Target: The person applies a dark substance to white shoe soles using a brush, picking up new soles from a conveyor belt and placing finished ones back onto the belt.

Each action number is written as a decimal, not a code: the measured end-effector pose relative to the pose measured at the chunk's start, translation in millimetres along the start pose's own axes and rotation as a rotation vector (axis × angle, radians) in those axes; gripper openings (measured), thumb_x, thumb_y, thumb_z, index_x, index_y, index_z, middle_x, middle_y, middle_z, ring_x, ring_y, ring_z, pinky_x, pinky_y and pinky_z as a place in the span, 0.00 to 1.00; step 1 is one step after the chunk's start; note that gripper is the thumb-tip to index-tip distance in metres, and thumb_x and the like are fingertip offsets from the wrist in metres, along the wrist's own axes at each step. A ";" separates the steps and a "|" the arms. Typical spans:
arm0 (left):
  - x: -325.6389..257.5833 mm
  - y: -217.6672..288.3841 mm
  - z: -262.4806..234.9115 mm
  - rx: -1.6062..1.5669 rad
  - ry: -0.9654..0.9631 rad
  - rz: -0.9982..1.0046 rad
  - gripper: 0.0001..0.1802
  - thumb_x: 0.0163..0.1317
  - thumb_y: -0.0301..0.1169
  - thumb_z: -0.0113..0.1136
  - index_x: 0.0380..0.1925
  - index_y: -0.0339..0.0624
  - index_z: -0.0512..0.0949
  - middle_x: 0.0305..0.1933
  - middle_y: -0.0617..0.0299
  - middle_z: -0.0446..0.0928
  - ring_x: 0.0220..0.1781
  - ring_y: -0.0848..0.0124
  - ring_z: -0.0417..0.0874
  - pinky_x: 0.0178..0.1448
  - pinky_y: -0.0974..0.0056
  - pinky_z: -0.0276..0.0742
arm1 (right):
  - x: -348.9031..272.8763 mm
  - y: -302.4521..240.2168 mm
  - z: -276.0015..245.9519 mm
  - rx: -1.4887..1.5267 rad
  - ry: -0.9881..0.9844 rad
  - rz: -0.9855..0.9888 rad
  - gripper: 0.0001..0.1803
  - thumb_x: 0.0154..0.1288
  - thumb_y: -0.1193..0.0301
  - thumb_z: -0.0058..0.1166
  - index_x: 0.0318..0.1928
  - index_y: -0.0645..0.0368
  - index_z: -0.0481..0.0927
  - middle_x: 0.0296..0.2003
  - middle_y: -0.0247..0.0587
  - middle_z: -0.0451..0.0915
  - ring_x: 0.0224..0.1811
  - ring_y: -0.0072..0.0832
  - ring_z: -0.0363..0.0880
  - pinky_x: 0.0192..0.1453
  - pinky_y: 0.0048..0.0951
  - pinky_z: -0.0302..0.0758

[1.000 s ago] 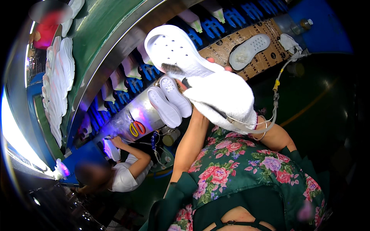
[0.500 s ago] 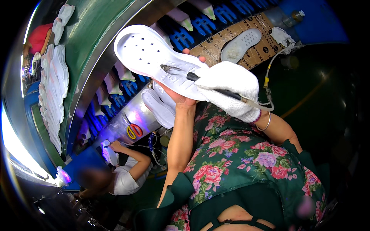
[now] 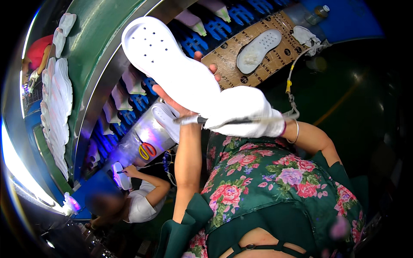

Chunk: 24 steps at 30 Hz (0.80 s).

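Currently, the person's bare left hand (image 3: 183, 109) grasps a white perforated shoe sole (image 3: 172, 64) from underneath, thumb along one side and fingertips curled past the other. The sole is held up in front of the body, its perforated, rounded end pointing up and to the left. The right hand (image 3: 247, 109), in a white knit glove, has its fingers closed around a slim brush (image 3: 201, 120) with a dark handle. The bristles are blurred and lie beside the left wrist; whether they touch it cannot be told. The glove overlaps the sole's lower end, and contact there cannot be made out.

Behind the left wrist lies another pale sole (image 3: 164, 118), near scissors (image 3: 147, 150) with red and yellow handles. Beyond the glove, a greyish sole (image 3: 260, 49) rests on brown cardboard (image 3: 226, 53). At lower left, a co-worker in a white shirt (image 3: 142, 204) holds a white sole (image 3: 121, 175).
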<state>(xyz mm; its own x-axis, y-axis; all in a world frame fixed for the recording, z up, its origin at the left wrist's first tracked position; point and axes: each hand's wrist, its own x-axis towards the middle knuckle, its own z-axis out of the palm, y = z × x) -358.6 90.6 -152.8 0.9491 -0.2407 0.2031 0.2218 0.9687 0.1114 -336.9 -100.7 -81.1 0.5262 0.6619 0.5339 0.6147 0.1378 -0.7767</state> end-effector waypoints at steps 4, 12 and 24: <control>3.9 9.1 2.7 0.117 0.042 -0.030 0.71 0.42 0.78 0.70 0.76 0.41 0.57 0.57 0.44 0.72 0.47 0.50 0.74 0.52 0.52 0.73 | 1.0 13.9 -9.3 -0.098 0.055 0.056 0.11 0.60 0.69 0.72 0.45 0.52 0.92 0.40 0.39 0.90 0.41 0.34 0.89 0.46 0.34 0.84; 11.1 29.7 -8.4 0.267 -0.236 -0.091 0.63 0.45 0.78 0.67 0.76 0.56 0.62 0.56 0.50 0.72 0.38 0.55 0.72 0.42 0.56 0.66 | 3.6 1.6 -5.3 0.112 0.053 0.233 0.08 0.57 0.75 0.72 0.39 0.56 0.92 0.38 0.39 0.90 0.39 0.31 0.89 0.44 0.31 0.82; 14.4 42.1 16.4 0.363 -0.019 -0.179 0.57 0.50 0.74 0.66 0.74 0.54 0.64 0.59 0.45 0.72 0.41 0.51 0.73 0.39 0.56 0.68 | -8.2 -4.4 -11.2 -0.183 -0.083 -0.042 0.15 0.59 0.71 0.72 0.48 0.49 0.90 0.45 0.35 0.90 0.44 0.35 0.88 0.49 0.35 0.82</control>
<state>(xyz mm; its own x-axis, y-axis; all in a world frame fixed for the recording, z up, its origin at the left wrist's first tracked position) -339.3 126.9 -129.2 0.8976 -0.4081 0.1664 0.2869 0.8276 0.4824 -337.3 -115.0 -78.3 0.4524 0.7178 0.5292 0.7356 0.0350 -0.6765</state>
